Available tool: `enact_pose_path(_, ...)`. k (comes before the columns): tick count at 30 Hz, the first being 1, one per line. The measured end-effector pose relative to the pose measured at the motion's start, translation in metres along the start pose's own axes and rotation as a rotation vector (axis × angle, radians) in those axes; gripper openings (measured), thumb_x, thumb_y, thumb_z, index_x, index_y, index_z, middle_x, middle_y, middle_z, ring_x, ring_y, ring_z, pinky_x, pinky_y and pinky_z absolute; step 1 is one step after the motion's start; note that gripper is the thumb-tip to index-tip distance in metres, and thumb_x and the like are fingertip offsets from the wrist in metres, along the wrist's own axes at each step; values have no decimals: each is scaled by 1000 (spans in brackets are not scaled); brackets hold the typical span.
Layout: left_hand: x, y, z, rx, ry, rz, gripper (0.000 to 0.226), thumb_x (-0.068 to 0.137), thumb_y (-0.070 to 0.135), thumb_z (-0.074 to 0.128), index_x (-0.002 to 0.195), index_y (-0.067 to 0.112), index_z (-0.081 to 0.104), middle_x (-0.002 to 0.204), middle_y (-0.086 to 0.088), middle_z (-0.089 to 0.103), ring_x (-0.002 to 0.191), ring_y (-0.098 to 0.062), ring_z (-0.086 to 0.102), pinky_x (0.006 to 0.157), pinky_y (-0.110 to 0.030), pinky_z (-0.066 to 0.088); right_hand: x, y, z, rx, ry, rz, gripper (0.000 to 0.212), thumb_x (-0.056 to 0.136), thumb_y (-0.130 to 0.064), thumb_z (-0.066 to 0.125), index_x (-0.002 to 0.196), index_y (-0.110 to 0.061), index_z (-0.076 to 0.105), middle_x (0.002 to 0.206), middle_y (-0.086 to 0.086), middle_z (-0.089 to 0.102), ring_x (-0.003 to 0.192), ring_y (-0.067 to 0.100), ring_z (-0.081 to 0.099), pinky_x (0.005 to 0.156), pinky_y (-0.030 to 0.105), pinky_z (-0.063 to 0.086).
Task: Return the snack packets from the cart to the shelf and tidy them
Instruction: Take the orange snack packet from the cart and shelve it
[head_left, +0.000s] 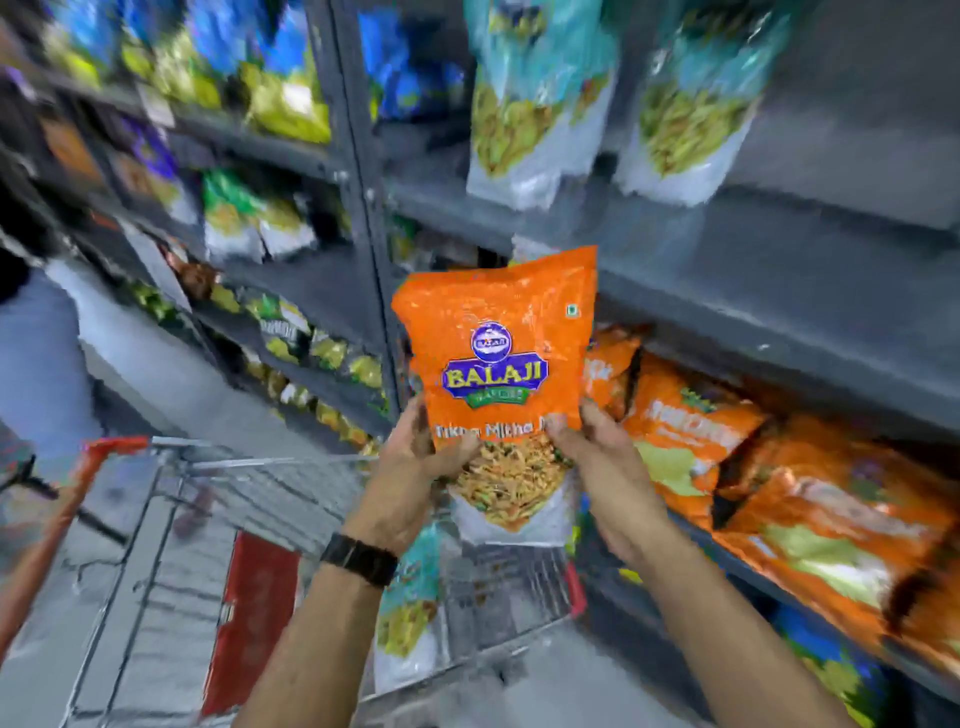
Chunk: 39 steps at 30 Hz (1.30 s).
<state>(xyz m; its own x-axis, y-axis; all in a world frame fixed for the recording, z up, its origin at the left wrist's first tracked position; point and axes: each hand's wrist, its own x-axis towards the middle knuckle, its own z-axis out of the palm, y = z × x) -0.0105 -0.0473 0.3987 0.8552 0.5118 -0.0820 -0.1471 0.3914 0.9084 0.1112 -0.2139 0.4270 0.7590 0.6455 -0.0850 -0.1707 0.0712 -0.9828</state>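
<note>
An orange snack packet (498, 332) with a blue logo is held upright in front of the grey shelf (779, 332). My left hand (415, 462) grips its lower left side and my right hand (597, 462) grips its lower right side. More orange packets (779, 467) lie stacked on the shelf level to the right. Below my arms is the wire cart (218, 519), with a teal packet (410, 597) standing inside it.
Teal and white packets (535, 93) stand on the shelf above. Green and blue packets fill the shelves at left (254, 218). The cart has an orange handle (62, 509) and a red panel (254, 613). A person in light trousers (31, 353) stands at far left.
</note>
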Motion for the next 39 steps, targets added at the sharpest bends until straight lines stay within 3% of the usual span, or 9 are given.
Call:
enact_pose_path(5,7,63,113,66,-235,174,68,78,9,83,140,11,55,134,-11,72,116,-23,71,94,-35,59,-27,-99,-51,48,69,-279,23,99,-30,65,119,-33,76,122,0,81,110,13,77,92,31,63)
enact_pose_path(11,34,94,255,87,-449,268,54,80,-2,74,129,17,64,131,-13,73,117,-27,70,107,-47,56,-54,-180,-142,83,291,-482,24,98,-37,65,120,-33,75,126,5,80,125,33,71,110,55,53)
enact_pose_path(21,91,72,444,111,-652,152,62,84,2,78,141,18,57,132,-10,73,128,-33,66,109,-53,52,-71,-268,-286,-2,567,-560,21,99,-41,66,118,-35,74,117,-3,83,109,20,79,91,41,61)
enact_pose_path(26,99,46,469,170,-597,89,60,82,11,83,136,20,59,126,-4,77,118,-23,73,91,-38,61,-57,-250,-323,-9,626,-517,27,101,-36,65,125,-25,70,119,3,82,113,27,77,101,52,59)
enact_pose_path(29,97,44,473,202,-592,102,58,81,14,84,134,20,60,124,-2,78,103,-12,78,75,-25,62,-54,-239,-328,-6,663,-533,23,101,-37,64,120,-27,72,115,1,83,110,26,79,89,40,64)
enact_pose_path(31,96,45,472,258,-584,138,63,83,13,83,139,20,57,130,-5,74,112,-16,74,86,-31,62,-53,-237,-325,-44,728,-536,23,101,-38,64,120,-26,69,111,-3,82,109,24,78,80,28,62)
enact_pose_path(34,89,51,455,312,-534,189,75,87,8,78,152,21,44,137,-6,67,127,-23,65,105,-42,55,-57,-225,-319,-127,983,-566,24,100,-38,66,121,-30,60,106,-5,72,111,24,71,80,32,54)
enact_pose_path(36,81,55,430,333,-482,256,72,90,8,75,154,22,44,136,-6,67,122,-19,67,97,-29,57,-67,-215,-310,-169,1120,-652,23,98,-36,69,118,-28,63,105,4,70,102,24,70,83,45,58)
enact_pose_path(39,66,50,373,367,-408,377,52,91,14,74,139,27,61,120,0,77,100,-2,73,79,-13,57,-81,-197,-280,-216,1008,-780,16,96,-28,72,110,-35,68,96,-6,70,87,15,67,82,47,59)
